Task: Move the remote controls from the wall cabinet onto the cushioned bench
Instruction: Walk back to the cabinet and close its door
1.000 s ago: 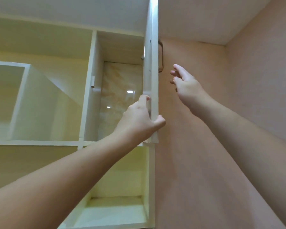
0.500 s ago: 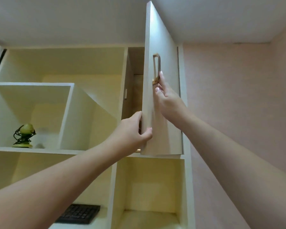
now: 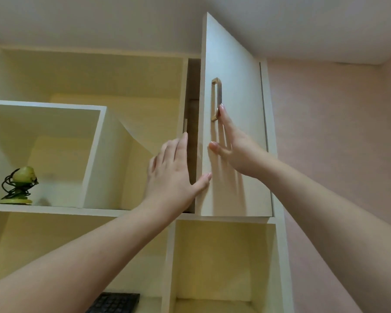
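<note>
The wall cabinet's cream door (image 3: 235,168) is nearly closed, leaving a narrow dark gap (image 3: 192,141) at its left edge. My right hand (image 3: 231,145) lies flat on the door face, fingers straight, fingertips beside the brass handle (image 3: 216,99). My left hand (image 3: 172,172) is spread open at the door's left edge, its thumb touching the door front. No remote control shows in view, and the cabinet's inside is hidden.
Open cream shelving (image 3: 84,75) extends to the left, holding a small green ornament on a black wire stand (image 3: 18,185). A black keyboard (image 3: 114,302) lies on a lower shelf. An open cubby (image 3: 221,263) sits under the door. Pink wall (image 3: 336,132) on the right.
The door has swung from wide open to almost closed. My left hand let go of the door edge and opened flat. My right hand reached the door face and presses it.
</note>
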{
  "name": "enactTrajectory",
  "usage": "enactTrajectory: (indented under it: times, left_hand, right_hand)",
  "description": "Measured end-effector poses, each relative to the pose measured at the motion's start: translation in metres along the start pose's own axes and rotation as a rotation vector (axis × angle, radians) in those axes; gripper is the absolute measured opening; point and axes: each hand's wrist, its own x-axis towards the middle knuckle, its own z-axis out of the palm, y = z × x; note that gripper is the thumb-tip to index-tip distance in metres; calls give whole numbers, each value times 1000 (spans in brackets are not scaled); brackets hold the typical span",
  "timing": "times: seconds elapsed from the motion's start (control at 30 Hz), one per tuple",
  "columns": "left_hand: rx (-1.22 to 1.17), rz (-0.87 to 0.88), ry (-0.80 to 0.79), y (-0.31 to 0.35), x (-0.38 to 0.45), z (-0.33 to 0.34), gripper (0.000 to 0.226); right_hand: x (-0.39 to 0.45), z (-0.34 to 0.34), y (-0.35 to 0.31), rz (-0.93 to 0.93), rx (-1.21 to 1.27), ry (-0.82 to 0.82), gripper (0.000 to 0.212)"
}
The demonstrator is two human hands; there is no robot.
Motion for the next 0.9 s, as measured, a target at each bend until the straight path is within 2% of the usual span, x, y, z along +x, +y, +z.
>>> enactTrajectory:
  times: [0.13,0.27,0.5,0.63,0.9]
  left_hand:
    - [-26,-64,-48,-21,3,10,96]
    - [-69,-132,-87,-39,11,23,100]
    - [-35,-242,-154,-59,21,49,100]
    - [84,-180,-124,-61,20,70,91]
    - [123,-206,-138,-81,31,89,107]
  right_hand:
    - [12,12,3,2,-101,-52,104]
    - [25,27,5,8,-203,-26,110]
    - [40,60,20,-34,-387,29,107]
    - [48,79,31,-1,-483,19,103]
    - [59,94,45,25,-560,2,101]
